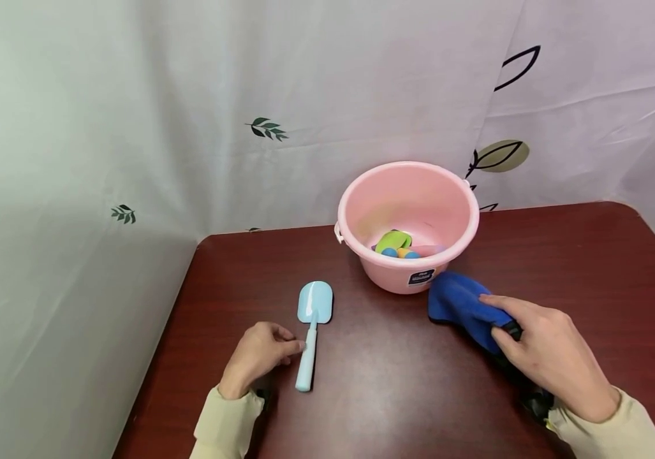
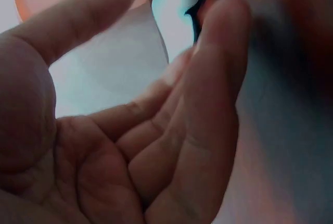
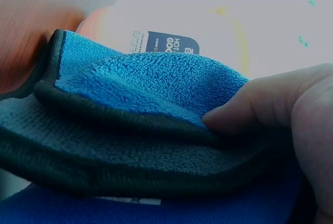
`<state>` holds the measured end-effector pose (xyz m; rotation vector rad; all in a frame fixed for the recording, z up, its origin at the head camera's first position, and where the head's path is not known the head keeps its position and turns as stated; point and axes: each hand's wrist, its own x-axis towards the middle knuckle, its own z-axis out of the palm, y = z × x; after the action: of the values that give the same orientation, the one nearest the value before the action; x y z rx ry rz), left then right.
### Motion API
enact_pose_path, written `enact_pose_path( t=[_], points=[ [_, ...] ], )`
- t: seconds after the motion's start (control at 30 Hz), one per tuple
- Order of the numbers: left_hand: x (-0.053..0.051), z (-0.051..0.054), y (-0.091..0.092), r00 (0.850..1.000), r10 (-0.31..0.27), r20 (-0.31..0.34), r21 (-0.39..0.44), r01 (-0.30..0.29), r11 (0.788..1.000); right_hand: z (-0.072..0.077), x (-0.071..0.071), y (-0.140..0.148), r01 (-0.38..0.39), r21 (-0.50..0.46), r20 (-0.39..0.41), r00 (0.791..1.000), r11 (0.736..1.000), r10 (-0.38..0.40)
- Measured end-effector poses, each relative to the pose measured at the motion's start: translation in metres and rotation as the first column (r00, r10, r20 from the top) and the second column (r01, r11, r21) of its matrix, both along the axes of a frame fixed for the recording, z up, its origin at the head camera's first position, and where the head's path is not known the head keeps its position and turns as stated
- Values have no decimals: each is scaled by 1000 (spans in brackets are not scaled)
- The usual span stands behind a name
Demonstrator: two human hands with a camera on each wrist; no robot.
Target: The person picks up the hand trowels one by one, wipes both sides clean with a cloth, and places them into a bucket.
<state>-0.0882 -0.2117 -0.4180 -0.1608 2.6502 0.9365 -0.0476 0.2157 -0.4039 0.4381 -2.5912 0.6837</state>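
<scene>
A light-blue toy shovel [image 1: 315, 303] lies on the table, blade away from me. My left hand [image 1: 264, 352] is beside its handle, thumb tip at the handle's edge; whether they touch is unclear. In the left wrist view, a gap separates the thumb from the loosely bent fingers [image 2: 192, 125], and nothing is between them. On the right, my right hand [image 1: 553, 350] pinches a folded blue cloth [image 1: 459, 303] with dark edging. The right wrist view shows the thumb [image 3: 250, 104] pressing on the cloth's fold [image 3: 151, 83]. The cloth's far end is by the pink basin [image 1: 381, 271].
Inside the basin, at the table's back, lie a green toy piece [image 1: 391, 241] and several small colored pieces, partly hidden by the rim. The dark red table [image 1: 384, 382] meets a pale patterned curtain [image 1: 304, 172] at the back and left.
</scene>
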Motion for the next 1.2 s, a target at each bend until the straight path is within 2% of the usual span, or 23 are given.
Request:
enact_pose_path(
  t=[0.17,0.4,0.73,1.2],
  points=[
    [4,-8,1,999,-35,23,12,35,999,0,0,0,-3,-3,-11,1000,1000,3],
    [4,-13,1,995,-56,81,137,44,990,0,0,0,-8,-13,-18,1000,1000,8],
    [3,-17,2,992,-109,69,206,93,974,3,0,0,-8,-15,-7,1000,1000,8],
    [4,-15,14,995,-80,61,143,70,987,3,-1,1,-9,-21,-1,1000,1000,9]
  ],
)
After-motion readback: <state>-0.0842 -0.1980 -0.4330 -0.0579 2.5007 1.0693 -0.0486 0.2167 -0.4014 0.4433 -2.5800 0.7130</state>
